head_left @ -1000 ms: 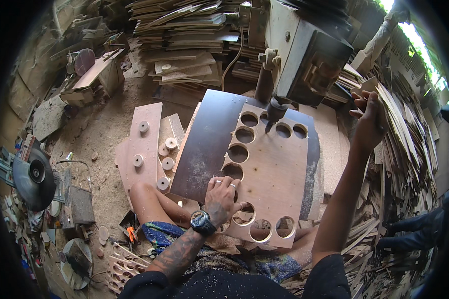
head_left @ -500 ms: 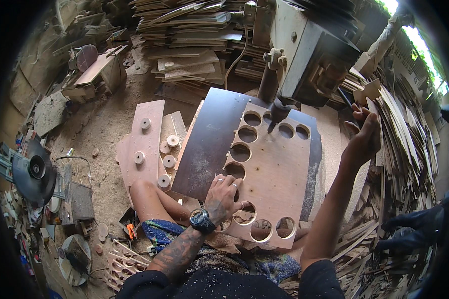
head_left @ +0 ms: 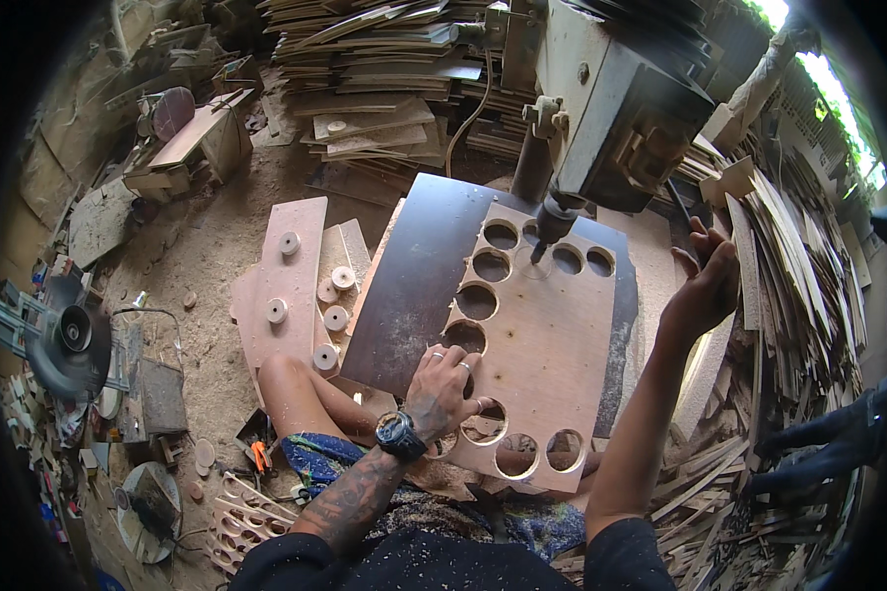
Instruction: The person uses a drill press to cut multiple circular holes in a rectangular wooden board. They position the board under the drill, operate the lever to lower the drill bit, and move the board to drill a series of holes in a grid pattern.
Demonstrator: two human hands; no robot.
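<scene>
At the far left, on the sawdust floor, a circular saw (head_left: pixel 69 340) is seen. Just right of it lies a narrow plywood strip (head_left: pixel 288 281), and six round wooden discs (head_left: pixel 336 318) are counted on and beside it: one near the strip's far end, one at its middle, one at its near end, and three on the smaller piece alongside. A bare knee (head_left: pixel 284 379) is set at the strip's near end.

The pale plywood board (head_left: pixel 547 345) lies on a dark panel (head_left: pixel 414 286) under the drill press (head_left: pixel 611 108). Nine round holes are counted in the board: three across the far edge, three down the left side and three along the near edge.

The left hand (head_left: pixel 443 389), with a wristwatch on the wrist, is laid flat on the board's near-left part, fingers spread beside the holes; its grip is closed on nothing. The hole saw bit (head_left: pixel 540 246) meets the board among the far holes. The right hand (head_left: pixel 705 286) is raised at the right, fingers curled upward beside the machine; whether its grip holds a lever cannot be told.
</scene>
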